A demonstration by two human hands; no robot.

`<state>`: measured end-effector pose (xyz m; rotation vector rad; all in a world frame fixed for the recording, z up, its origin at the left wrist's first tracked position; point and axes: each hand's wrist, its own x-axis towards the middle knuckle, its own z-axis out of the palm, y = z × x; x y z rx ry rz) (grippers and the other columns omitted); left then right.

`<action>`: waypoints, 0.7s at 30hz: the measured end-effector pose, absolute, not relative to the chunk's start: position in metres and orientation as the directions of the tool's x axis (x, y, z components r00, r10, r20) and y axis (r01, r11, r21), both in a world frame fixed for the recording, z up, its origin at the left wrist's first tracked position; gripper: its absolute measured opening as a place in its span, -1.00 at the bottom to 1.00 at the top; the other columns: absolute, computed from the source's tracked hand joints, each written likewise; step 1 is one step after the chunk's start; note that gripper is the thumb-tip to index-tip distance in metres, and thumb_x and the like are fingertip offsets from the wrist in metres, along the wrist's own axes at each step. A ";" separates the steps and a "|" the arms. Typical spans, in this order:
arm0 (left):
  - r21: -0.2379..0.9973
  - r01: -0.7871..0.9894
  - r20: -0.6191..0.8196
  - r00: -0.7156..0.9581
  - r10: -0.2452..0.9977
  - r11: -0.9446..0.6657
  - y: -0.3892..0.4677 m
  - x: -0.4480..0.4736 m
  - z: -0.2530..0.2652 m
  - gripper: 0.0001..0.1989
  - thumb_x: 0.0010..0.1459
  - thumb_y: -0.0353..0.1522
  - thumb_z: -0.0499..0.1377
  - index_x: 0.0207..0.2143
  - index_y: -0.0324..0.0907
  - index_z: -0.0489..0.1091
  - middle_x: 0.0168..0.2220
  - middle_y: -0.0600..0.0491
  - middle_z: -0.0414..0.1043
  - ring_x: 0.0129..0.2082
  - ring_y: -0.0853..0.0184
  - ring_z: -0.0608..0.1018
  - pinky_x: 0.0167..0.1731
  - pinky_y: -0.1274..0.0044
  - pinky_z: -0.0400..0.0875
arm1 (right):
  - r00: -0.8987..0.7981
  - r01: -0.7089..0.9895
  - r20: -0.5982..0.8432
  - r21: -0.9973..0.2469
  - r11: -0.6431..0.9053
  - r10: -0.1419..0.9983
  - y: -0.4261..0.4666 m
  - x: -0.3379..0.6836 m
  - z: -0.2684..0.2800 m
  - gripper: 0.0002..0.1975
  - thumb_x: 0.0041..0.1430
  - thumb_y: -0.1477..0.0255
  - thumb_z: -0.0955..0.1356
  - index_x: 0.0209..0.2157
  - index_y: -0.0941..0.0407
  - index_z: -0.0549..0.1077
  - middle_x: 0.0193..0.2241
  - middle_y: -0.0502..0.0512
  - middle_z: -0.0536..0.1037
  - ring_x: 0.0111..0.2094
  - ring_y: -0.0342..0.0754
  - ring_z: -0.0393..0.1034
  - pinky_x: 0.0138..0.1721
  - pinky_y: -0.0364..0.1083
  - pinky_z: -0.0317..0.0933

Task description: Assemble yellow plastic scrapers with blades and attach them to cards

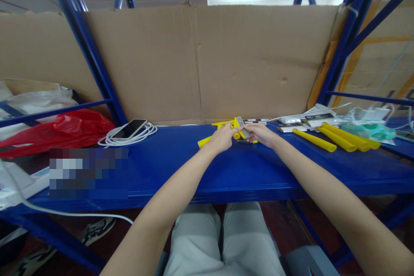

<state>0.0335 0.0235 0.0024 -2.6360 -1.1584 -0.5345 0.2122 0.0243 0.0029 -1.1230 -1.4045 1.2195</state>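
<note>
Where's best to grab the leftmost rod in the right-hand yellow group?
I'd pinch the leftmost rod around mid-length with the right hand, coming from above and its left: its slim body lies flat, and the other yellow rods lie to its right.

Blue bench (155, 172): I see its flat top through my camera.
Left side: coiled white cable (144, 133).
Right side: yellow tubes (315, 141), small packets (293, 127).

A bare left arm (174, 187) and a bare right arm (323, 185) reach forward and converge, the left hand (221, 137) back-up with bent fingers (237, 129), the right hand (262, 135) just beside it, curled inward.
</note>
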 end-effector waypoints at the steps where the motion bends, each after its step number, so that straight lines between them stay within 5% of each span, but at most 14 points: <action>1: -0.044 0.755 0.415 0.609 0.676 -0.654 0.025 0.032 0.002 -0.48 0.19 -0.49 -0.09 0.19 0.01 0.16 -0.13 -0.08 0.22 -0.17 0.23 0.41 -0.17 0.42 0.31 | -0.188 0.069 0.073 -0.994 0.087 0.979 0.022 0.212 0.004 -0.90 0.13 0.44 0.31 -0.44 0.16 0.36 -0.64 0.01 0.48 -0.69 -0.20 0.31 -0.64 -0.22 0.16; 13: -0.034 0.758 0.397 0.608 0.687 -0.651 0.030 0.030 -0.003 -0.48 0.18 -0.48 -0.08 0.18 0.01 0.17 -0.11 -0.06 0.29 -0.19 0.28 0.44 -0.18 0.47 0.33 | -0.231 0.153 0.133 -0.973 0.171 0.964 0.023 0.210 -0.001 -0.82 0.08 0.50 0.31 -0.58 0.18 0.35 -0.66 0.04 0.51 -0.74 -0.27 0.21 -0.68 -0.27 0.07; 21: -0.059 0.754 0.385 0.622 0.682 -0.654 0.025 0.033 -0.003 -0.54 0.22 -0.41 -0.08 0.16 0.00 0.19 -0.12 -0.06 0.32 -0.17 0.25 0.46 -0.18 0.47 0.34 | -0.297 0.115 -0.005 -0.993 0.031 0.955 0.019 0.212 0.002 -0.87 0.10 0.52 0.29 -0.49 0.22 0.42 -0.61 0.13 0.54 -0.71 -0.24 0.27 -0.68 -0.26 0.10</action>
